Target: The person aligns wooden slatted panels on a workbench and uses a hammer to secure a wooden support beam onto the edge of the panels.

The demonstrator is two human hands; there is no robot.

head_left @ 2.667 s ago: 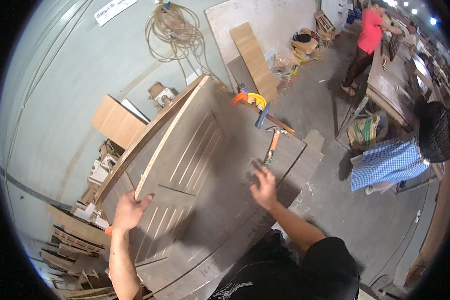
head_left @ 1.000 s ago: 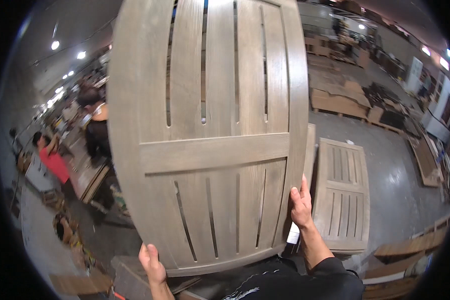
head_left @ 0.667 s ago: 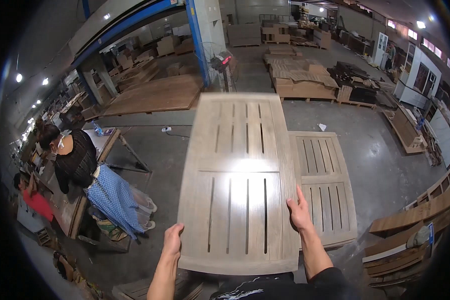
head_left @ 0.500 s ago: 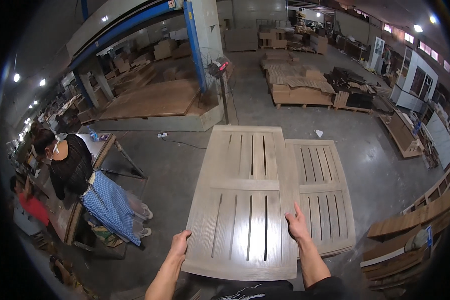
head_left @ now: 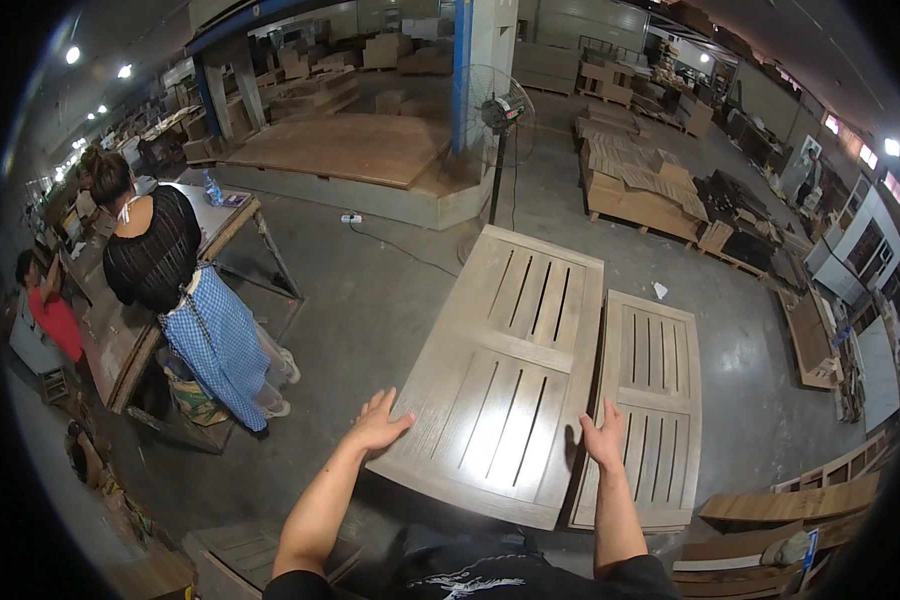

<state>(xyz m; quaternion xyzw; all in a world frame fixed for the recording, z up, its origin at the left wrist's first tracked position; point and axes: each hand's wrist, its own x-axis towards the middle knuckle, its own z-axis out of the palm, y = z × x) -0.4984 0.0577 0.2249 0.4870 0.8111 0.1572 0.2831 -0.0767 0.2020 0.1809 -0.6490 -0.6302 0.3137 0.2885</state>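
Observation:
A large pale grey-brown slatted wooden panel point(head_left: 515, 360) lies flat in front of me, its long slots running away from me. To its right, a second slatted panel point(head_left: 652, 400) lies close beside it, on what looks like a stack. My left hand point(head_left: 378, 425) is open with its fingers spread at the near left edge of the first panel; whether it touches is hard to tell. By the gap between the two panels is my right hand point(head_left: 602, 438), open, thumb apart from the fingers. What supports the panels is hidden beneath them.
A person in a blue checked apron point(head_left: 220, 330) stands at a workbench point(head_left: 135, 350) on the left, with another person in red point(head_left: 55, 312) beyond. A standing fan point(head_left: 500, 110) rises past the panels, its cable on the floor. Wooden boards point(head_left: 790, 500) lie at right.
Both hands have loosened from the first panel's side edges, and the left fingers have spread. That panel now sits more slanted to the second one, with a gap between. My view has turned left.

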